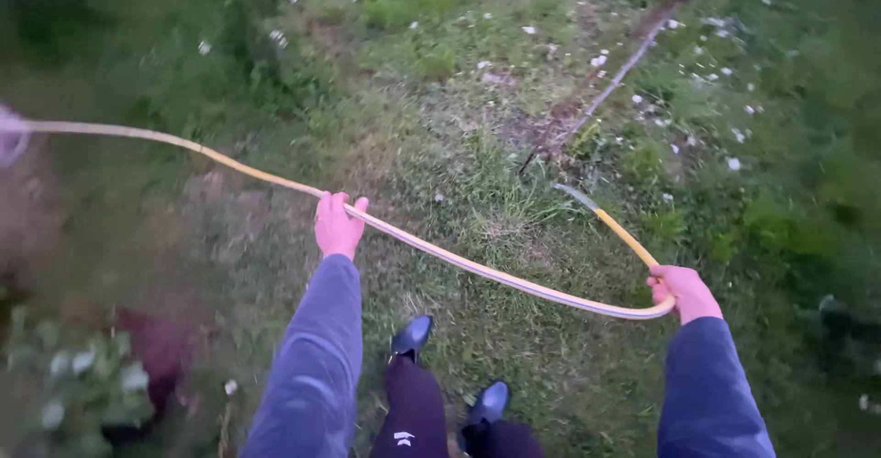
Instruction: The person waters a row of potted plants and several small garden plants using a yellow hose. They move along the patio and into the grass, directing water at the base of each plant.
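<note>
A long yellow garden hose [477, 270] runs from the far left across the grass and loops back at the right. My left hand [337, 226] grips the hose at the middle of the view, arm stretched out in a blue sleeve. My right hand [685, 293] holds the hose at its bend, near the lower right. The hose end [587, 203] sticks up and left from my right hand, with a thin stream of water [617, 77] shooting off toward the upper right.
Grass [514, 192] covers the ground, with small white flowers [725, 100] at the upper right. My two dark shoes [450, 375] stand below the hose. Leafy plants [73, 375] sit at the lower left, bushes on the right.
</note>
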